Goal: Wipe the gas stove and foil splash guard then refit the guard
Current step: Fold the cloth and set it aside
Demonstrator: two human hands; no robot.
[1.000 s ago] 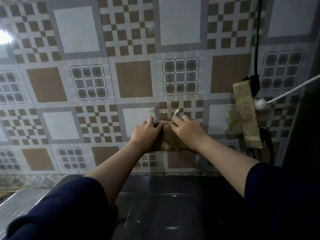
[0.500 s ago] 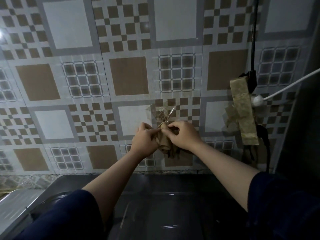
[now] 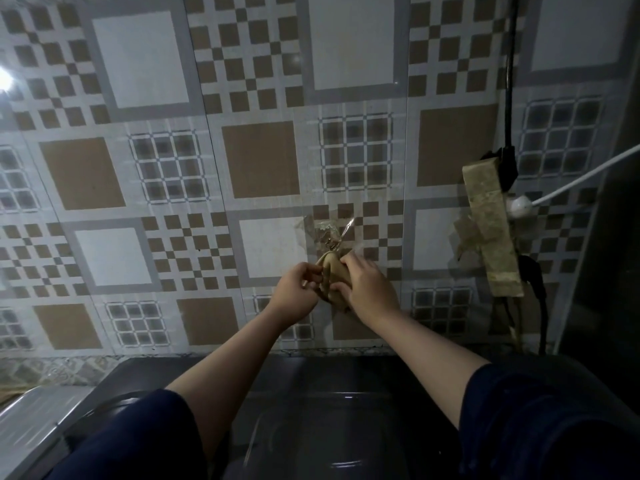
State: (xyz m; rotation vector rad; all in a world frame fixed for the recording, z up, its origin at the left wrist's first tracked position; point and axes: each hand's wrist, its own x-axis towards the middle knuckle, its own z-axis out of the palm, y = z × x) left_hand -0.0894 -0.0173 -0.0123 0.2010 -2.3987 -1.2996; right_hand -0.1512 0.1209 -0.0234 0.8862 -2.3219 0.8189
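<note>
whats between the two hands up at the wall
In the head view, a crumpled brown wad of tape, with clear film trailing above it, sits pinched between the left hand and right hand, in front of the tiled wall.

Both arms reach forward, left hand (image 3: 297, 293) and right hand (image 3: 367, 289) curled together, fingers pinching.
</note>
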